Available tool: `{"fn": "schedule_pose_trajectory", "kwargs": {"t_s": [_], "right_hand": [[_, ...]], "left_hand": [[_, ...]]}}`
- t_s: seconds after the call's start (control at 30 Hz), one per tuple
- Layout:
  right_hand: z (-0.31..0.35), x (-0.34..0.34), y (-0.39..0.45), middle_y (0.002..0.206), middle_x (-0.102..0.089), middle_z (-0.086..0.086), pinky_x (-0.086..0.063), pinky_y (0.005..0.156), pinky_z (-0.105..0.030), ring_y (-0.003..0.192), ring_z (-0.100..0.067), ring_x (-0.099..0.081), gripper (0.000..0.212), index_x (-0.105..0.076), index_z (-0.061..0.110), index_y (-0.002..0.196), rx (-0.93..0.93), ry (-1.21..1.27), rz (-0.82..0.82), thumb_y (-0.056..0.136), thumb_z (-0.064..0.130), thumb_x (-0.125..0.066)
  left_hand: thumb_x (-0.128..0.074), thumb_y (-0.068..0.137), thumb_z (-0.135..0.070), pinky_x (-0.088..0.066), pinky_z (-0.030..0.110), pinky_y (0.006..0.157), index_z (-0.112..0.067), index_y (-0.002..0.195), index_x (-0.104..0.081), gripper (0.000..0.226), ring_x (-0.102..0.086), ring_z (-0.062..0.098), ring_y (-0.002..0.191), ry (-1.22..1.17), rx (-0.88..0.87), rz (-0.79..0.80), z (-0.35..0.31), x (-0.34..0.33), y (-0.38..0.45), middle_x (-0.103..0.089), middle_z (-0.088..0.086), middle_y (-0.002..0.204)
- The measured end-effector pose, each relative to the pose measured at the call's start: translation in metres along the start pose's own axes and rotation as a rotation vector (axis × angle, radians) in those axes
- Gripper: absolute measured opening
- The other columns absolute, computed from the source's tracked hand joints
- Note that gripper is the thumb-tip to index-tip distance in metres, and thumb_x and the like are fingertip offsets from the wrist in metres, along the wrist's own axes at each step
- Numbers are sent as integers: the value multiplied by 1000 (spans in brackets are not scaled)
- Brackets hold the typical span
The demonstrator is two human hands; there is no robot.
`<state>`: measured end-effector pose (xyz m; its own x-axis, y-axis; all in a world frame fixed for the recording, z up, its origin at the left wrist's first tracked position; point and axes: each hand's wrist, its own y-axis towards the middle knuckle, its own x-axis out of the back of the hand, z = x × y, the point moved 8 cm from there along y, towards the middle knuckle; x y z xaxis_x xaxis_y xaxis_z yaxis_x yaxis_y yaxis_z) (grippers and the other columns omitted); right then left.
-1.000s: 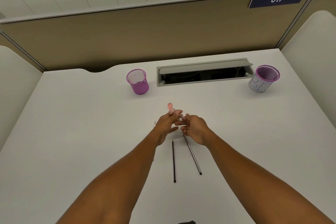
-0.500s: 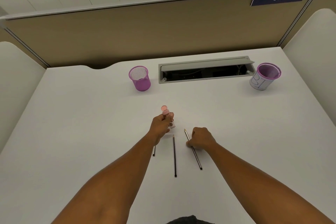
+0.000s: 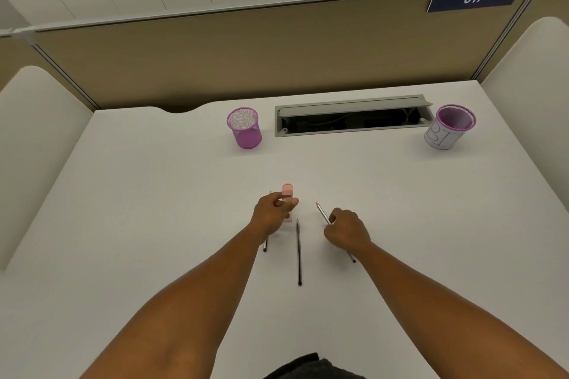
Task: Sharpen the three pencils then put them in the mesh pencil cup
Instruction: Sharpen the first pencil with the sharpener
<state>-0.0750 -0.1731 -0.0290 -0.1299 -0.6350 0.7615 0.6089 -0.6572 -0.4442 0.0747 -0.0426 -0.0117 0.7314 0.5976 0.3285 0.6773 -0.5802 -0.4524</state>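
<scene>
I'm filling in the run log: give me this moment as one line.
left hand: holds pink sharpener | right hand: grips right pencil | middle pencil: on desk | mesh cup: no pencils

Even, soft indoor light falls from above; the white desk (image 3: 138, 224) reads bright without glare. Faint, diffuse shadows sit just under the left hand (image 3: 271, 215) and right hand (image 3: 346, 232). Wide-angle bending curves the partition (image 3: 215, 55) beyond the hands. Detail is slightly soft throughout.
</scene>
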Motion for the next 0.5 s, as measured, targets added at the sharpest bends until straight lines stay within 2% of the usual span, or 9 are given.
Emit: {"fn": "schedule_pose_trajectory", "kwargs": {"t_s": [0.13,0.2,0.27,0.33,0.4,0.5], "right_hand": [[17,26,0,114,-50,-7,-44,80,-31,102,-27,-59,27,-61,18,112,98,14,-94,87,16,-49],[24,40,1,114,-50,-6,-46,81,-32,100,-26,-59,24,-61,19,111,156,-1,-139,90,17,-48],[29,52,1,113,-50,-4,-47,80,-33,99,-24,-59,24,-62,22,110,200,-10,-170,92,18,-48],[34,61,1,112,-52,-2,-47,80,-33,98,-22,-58,23,-63,25,111,241,-17,-179,94,20,-48],[38,64,0,110,-52,0,-47,81,-33,98,-20,-58,24,-63,28,112,280,-52,-164,94,22,-48],[40,64,-3,108,-53,2,-48,82,-34,99,-18,-57,25,-63,32,111,321,-120,-135,95,24,-47]], "left_hand": [[-72,84,-37,-55,29,82,-21,109,-64,31,-70,18,80,-36,-16,-16,-2,6,-6,-73,1,98],[-67,88,-36,-53,27,76,-27,96,-63,12,-66,18,80,-20,-49,-7,-9,8,-12,-73,2,98],[-60,92,-45,-51,31,78,-36,88,-61,10,-62,16,82,31,-86,8,-14,7,-17,-71,3,97],[-52,94,-52,-48,30,83,-38,90,-64,18,-61,10,87,82,-107,28,-17,6,-21,-69,-2,99],[-49,96,-51,-45,28,83,-29,102,-67,28,-59,4,88,91,-103,56,-16,4,-23,-67,-5,101],[-49,95,-50,-44,29,87,-23,107,-68,35,-60,5,92,88,-88,67,-17,5,-24,-67,-4,104]]}}
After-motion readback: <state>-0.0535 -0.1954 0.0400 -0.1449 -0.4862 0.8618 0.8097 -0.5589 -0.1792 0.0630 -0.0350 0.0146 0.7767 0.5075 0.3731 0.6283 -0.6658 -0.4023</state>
